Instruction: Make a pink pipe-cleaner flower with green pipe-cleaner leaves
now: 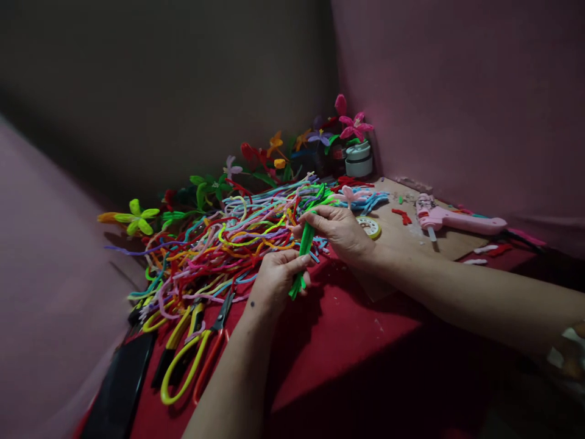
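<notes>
A bundle of green pipe cleaners (306, 242) runs between my two hands above the red cloth. My left hand (280, 274) pinches its lower part, with the short ends sticking out below the fingers. Higher up, my right hand (337, 230) grips the upper part between thumb and fingers. Just behind the hands lies a big heap of loose pipe cleaners (247, 231) in many colours. Some green ones (322, 195) rest at the heap's right end, close beyond my right hand.
Yellow-and-red-handled scissors (212, 341), pliers (183, 329) and a black flat object (119, 384) lie at left. Rightward, a pink glue gun (461, 221) rests on a brown board (397, 238) beside a yellow-rimmed roll (369, 227). Fuzzy flowers (356, 127) and a lidded jar (359, 161) stand behind.
</notes>
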`<act>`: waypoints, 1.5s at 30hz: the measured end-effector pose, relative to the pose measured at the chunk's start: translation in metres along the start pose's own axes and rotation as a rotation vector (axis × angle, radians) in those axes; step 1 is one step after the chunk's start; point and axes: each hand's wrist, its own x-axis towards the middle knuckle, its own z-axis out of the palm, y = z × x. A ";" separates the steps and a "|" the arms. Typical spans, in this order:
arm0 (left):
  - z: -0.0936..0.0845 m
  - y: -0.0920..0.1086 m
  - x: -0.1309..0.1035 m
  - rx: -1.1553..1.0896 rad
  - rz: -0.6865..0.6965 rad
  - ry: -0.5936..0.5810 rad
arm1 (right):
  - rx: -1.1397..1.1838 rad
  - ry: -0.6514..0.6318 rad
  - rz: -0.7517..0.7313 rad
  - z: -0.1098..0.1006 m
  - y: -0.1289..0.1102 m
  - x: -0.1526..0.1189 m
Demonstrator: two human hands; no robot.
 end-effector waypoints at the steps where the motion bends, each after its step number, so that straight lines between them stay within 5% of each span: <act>1: -0.001 0.000 0.000 0.006 0.007 0.004 | 0.023 -0.027 0.030 0.000 0.002 0.000; 7: 0.001 0.003 -0.002 0.064 0.019 0.033 | -0.005 -0.035 0.200 0.005 0.006 -0.005; 11: 0.005 0.006 -0.004 0.063 0.002 0.026 | -0.001 0.044 0.152 0.009 0.003 -0.007; 22: -0.001 0.001 -0.001 -0.002 -0.043 -0.031 | 0.059 0.006 0.017 -0.001 0.003 0.004; 29: -0.009 -0.005 0.009 -0.305 0.148 0.213 | 0.013 0.103 0.159 0.002 0.002 0.002; 34: -0.011 -0.011 0.016 -0.362 0.232 0.225 | -0.278 -0.121 0.310 0.013 0.003 -0.012; 38: -0.006 -0.005 0.010 -0.286 0.142 0.185 | -0.484 -0.212 0.405 0.019 0.008 -0.019; 41: -0.008 0.001 0.005 -0.192 0.099 0.268 | -0.515 -0.389 0.466 0.023 0.009 -0.028; 43: -0.011 0.003 0.004 -0.151 0.120 0.329 | -0.569 -0.623 0.387 0.026 0.008 -0.037; 45: -0.013 0.003 0.004 -0.131 0.113 0.318 | -0.711 -0.827 0.118 0.028 0.007 -0.046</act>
